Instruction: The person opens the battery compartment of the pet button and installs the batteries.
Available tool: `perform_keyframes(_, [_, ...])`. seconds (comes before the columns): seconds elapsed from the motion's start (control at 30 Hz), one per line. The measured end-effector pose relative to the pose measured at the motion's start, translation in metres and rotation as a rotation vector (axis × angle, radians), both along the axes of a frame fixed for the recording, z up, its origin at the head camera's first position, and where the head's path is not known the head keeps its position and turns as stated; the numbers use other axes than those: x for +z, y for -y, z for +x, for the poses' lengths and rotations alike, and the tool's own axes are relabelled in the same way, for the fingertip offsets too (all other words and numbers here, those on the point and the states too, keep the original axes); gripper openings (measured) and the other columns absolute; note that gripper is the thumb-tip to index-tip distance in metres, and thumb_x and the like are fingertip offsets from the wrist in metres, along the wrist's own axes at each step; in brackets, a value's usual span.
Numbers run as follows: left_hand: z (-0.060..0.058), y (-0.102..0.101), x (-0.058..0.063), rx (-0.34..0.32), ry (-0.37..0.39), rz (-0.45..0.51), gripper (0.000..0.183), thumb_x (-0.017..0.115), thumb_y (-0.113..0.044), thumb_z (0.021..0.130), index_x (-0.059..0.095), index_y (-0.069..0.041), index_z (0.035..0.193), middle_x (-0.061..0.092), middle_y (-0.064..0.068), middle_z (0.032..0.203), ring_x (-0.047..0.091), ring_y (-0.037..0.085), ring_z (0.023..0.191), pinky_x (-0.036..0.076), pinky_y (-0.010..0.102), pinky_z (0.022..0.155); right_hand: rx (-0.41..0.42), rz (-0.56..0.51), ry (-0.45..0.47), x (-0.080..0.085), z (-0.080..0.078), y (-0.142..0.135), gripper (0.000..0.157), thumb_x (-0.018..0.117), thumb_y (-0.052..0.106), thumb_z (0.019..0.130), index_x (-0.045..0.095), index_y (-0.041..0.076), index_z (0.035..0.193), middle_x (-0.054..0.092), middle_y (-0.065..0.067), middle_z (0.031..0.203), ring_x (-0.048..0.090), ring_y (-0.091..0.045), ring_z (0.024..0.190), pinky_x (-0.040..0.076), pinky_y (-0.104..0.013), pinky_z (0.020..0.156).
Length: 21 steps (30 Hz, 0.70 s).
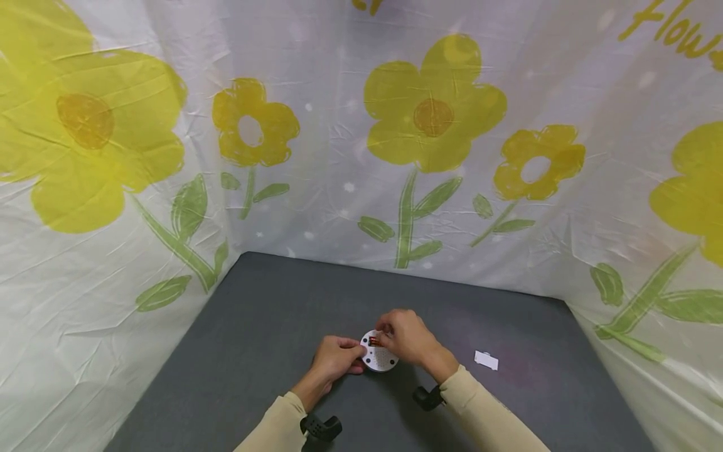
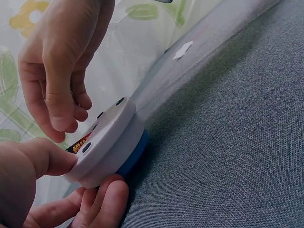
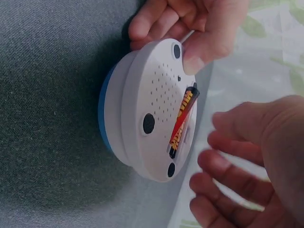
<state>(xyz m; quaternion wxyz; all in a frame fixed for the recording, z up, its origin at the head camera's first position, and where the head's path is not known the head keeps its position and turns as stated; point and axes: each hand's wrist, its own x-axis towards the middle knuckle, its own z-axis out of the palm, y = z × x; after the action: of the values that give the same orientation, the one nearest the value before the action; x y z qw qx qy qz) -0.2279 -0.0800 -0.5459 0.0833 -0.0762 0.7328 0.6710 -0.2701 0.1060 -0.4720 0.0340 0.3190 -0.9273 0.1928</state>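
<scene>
A round white device (image 3: 156, 102) with a blue underside edge, a grid of small holes and dark round feet is held just at the table. My left hand (image 1: 333, 359) pinches its rim, thumb on the upper face and fingers curled below. A black and red battery (image 3: 183, 123) with yellow lettering lies in the slot of that face; part of the slot beside it is visible. Over the battery side hovers my right hand (image 1: 413, 339), its fingers (image 3: 223, 166) loosely bent, apart from the battery and holding nothing visible.
A small white rectangular piece (image 1: 486, 360) lies on the dark grey table (image 1: 305, 289), right of the hands. Curtains with yellow flowers (image 1: 435, 119) close off the back and sides. Dark wrist-worn cameras (image 1: 322, 428) sit at both sleeves.
</scene>
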Motion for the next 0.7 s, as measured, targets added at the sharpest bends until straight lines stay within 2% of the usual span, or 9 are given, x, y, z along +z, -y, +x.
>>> perform_keyframes(0.13, [0.000,0.001,-0.001,-0.004,0.002,0.009,0.023,0.074,-0.014,0.086,0.073,0.002,0.102,0.074,0.011,0.086,0.073,0.017,0.068,0.063,0.030,0.062,-0.087,-0.007,0.059,0.001,0.002,0.000,0.017,0.070,0.028,0.094,0.075,0.014,0.101,0.072,-0.001,0.095,0.068,-0.018,0.083,0.056,-0.034,0.067])
perform_keyframes(0.23, [0.000,0.000,0.000,-0.004,0.006,0.013,0.024,0.075,-0.015,0.086,0.073,0.002,0.103,0.074,0.010,0.087,0.073,0.017,0.069,0.063,0.030,0.062,-0.142,0.000,0.161,-0.001,0.003,0.002,0.028,0.066,0.037,0.095,0.074,0.012,0.106,0.072,-0.003,0.092,0.066,-0.016,0.073,0.055,-0.032,0.059])
perform_keyframes(0.33, [0.000,0.000,0.000,-0.005,0.008,0.012,0.024,0.075,-0.015,0.086,0.074,0.001,0.102,0.074,0.010,0.087,0.073,0.017,0.069,0.063,0.030,0.062,-0.195,0.021,0.234,-0.005,0.003,0.005,0.036,0.065,0.045,0.095,0.073,0.012,0.105,0.069,-0.001,0.083,0.059,-0.011,0.061,0.048,-0.028,0.050])
perform_keyframes(0.5, [0.001,-0.001,-0.001,-0.004,0.005,0.004,0.023,0.075,-0.015,0.085,0.074,0.002,0.101,0.074,0.011,0.086,0.073,0.018,0.068,0.063,0.030,0.061,-0.247,0.046,0.213,-0.014,0.003,0.007,0.039,0.070,0.046,0.091,0.074,0.010,0.105,0.070,-0.002,0.084,0.058,-0.012,0.063,0.046,-0.027,0.050])
perform_keyframes(0.7, [0.000,0.000,0.000,0.001,0.001,0.007,0.021,0.075,-0.014,0.085,0.074,0.001,0.099,0.074,0.010,0.086,0.073,0.018,0.068,0.063,0.031,0.062,-0.250,0.029,0.203,-0.013,0.003,0.011,0.039,0.073,0.041,0.089,0.074,0.006,0.107,0.072,-0.008,0.088,0.060,-0.015,0.064,0.048,-0.028,0.051])
